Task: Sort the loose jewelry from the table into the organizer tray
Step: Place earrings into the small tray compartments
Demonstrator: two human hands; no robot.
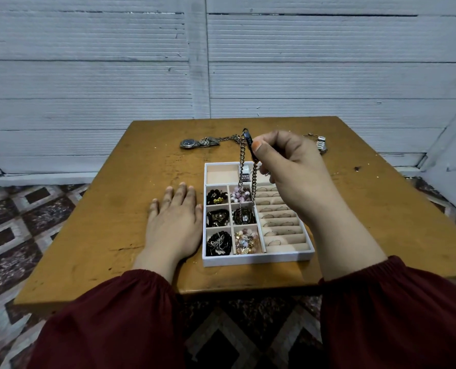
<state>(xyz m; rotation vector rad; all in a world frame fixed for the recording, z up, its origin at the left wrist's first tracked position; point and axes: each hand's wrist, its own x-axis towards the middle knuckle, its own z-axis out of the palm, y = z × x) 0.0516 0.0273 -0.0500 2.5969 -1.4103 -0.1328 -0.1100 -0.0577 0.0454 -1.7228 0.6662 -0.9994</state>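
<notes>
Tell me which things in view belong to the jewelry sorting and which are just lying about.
Job: organizer tray; chain pinched in right hand above it; wristwatch and silver link band, loose on the far side of the table.
Not the job: left hand resting flat beside tray; patterned floor; panelled wall.

The worktop [109, 209] lies bare left of the left grip [175, 222], right of the tray [258, 258] and along the near edge, so a hand can pass there. The left grip lies flat just beside the tray's left wall and closes that side, while the right grip [290, 166] hangs over the tray's far right, a chain [241, 158] dangling from it across the middle compartments. Near the far edge a watch [189, 143] and a metal band [322, 145] narrow the way, with the wall [88, 75] behind.
</notes>
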